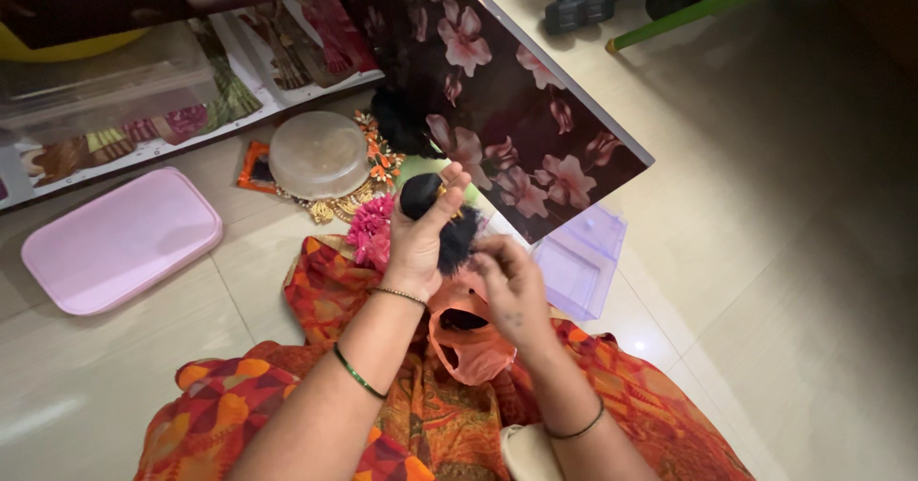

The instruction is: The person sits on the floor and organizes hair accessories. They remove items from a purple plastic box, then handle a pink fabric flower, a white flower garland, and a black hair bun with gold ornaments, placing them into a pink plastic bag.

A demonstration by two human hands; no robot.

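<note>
Below, glossy beige tile floor (765, 251); pink tray (120, 242) lying flat.

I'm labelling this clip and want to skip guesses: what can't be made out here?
Head view only:
- Black hair tuft: its middle is hidden by the left hand and right hand.
- Right fingertips: blurred, so the grip is unclear.
- Orange bag: its contents are in shadow.
- Dumbbells: cut by the top edge.

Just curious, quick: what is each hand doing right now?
Left hand: closed on a black hair bun.
Right hand: fingers pinched at the bun's edge.
</note>
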